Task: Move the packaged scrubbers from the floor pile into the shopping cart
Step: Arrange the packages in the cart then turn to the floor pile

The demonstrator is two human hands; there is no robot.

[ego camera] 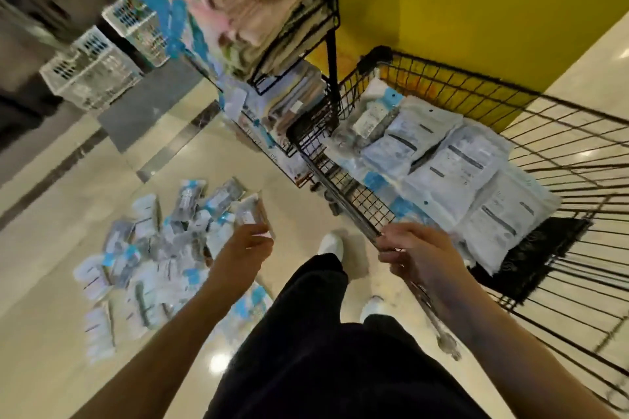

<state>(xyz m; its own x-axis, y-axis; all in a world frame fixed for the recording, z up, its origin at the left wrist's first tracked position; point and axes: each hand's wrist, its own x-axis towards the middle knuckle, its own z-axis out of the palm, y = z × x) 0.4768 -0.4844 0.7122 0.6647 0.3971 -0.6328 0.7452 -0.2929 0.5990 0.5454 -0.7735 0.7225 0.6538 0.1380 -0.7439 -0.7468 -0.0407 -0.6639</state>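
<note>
Two hands working | left hand [245, 241] is gripping one packaged scrubber [253, 211] above the floor pile [149, 255], near left | right hand [410, 253] is apparently curling around the shopping cart [343, 187] rim, right | more packs [452, 173] are lying inside.

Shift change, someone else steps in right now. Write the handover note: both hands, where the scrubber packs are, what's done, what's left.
Left hand: grips one scrubber pack, lifted above the floor pile.
Right hand: at the near rim of the shopping cart, fingers curled round the wire edge as far as the blur shows.
Done: a layer of packs in the cart already covers much of its bottom.
Left: many packs are scattered on the tile floor to the left of the person's legs; the held pack is not yet in the cart. Carry it over the rim, drop it in, then go on with the pile.
</note>
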